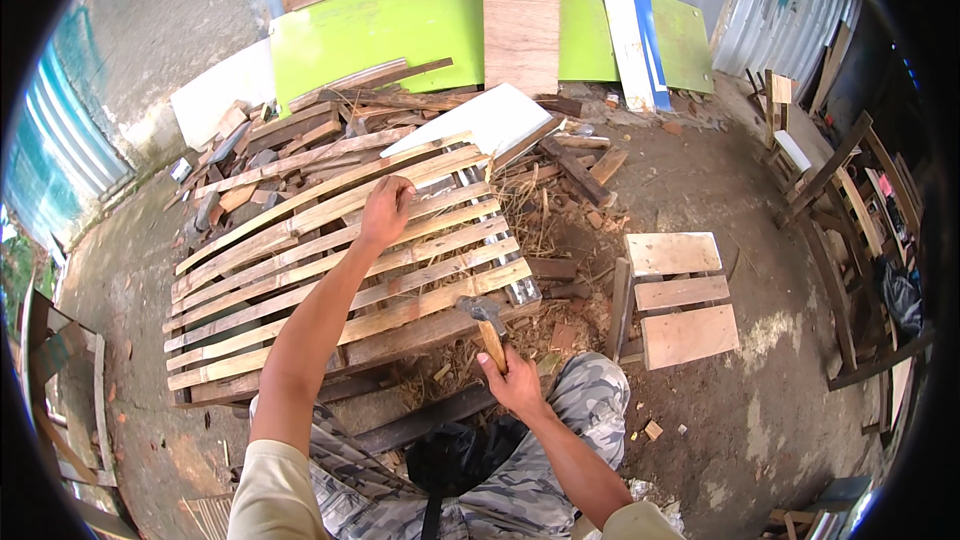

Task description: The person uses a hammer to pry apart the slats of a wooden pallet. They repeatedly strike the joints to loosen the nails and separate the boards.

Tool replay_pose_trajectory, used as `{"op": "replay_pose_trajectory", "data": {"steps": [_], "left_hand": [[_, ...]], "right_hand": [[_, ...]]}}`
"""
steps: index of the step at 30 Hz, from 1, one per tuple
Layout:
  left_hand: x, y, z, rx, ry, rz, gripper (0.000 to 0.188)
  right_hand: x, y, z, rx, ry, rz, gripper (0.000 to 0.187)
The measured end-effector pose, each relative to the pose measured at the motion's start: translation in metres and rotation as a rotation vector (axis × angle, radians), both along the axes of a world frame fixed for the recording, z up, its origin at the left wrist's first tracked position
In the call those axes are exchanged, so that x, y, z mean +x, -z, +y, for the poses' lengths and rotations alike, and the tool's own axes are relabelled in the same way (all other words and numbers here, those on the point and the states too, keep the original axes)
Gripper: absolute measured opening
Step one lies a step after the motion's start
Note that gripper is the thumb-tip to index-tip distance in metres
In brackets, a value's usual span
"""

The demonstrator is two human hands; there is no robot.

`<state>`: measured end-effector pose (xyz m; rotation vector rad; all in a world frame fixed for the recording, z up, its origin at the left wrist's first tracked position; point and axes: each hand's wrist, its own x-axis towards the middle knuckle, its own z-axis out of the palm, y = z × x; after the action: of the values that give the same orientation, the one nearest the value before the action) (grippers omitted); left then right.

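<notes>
Head camera view, looking down: a person in camouflage trousers [530,485] sits or crouches with knees apart, directly before a slatted panel [430,305] of pale wooden strips. The panel lies left of centre, tilting slightly across the view, its strips side by side with narrow gaps between them. A darker beam [400,347] runs along the near side, and a pale, shiny bar [521,290] passes under the strips' right ends; both appear to serve as supports, keeping the strips lined up.

The right hand [515,382] is closed around the wooden handle of a hammer [491,335]. Its grip sits low on the handle, which leaves the metal head free, upright near the panel's near right corner; that hold probably allows a fuller swing.

The left hand [388,210] reaches over the middle of the panel, fingers curled inward. Whether it pinches something small or presses on a strip cannot be told; its place there would suit steadying the wood.

Beyond the panel, scrap wood [330,125] is heaped, seemingly pushed aside toward the wall. To the right, well apart from the panel, stands a low stool-like piece [685,295] topped with three boards.
</notes>
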<state>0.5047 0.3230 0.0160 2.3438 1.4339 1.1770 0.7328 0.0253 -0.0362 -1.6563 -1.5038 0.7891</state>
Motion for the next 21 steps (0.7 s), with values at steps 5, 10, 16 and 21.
{"op": "replay_pose_trajectory", "data": {"steps": [5, 10, 16, 21], "left_hand": [[0.028, -0.006, -0.002, -0.148, -0.004, -0.016, 0.014], [0.055, -0.017, -0.003, 0.004, 0.106, -0.022, 0.015], [0.085, -0.019, 0.013, -0.286, 0.141, -0.265, 0.02], [0.075, 0.004, 0.032, -0.32, 0.143, -0.45, 0.02]], "right_hand": [[0.0, -0.005, 0.001, 0.017, 0.015, 0.035, 0.048], [0.0, -0.001, 0.001, 0.016, 0.037, 0.033, 0.046], [-0.001, -0.003, 0.001, 0.059, 0.04, 0.053, 0.044], [-0.01, -0.008, 0.002, 0.041, 0.004, 0.092, 0.044]]}}
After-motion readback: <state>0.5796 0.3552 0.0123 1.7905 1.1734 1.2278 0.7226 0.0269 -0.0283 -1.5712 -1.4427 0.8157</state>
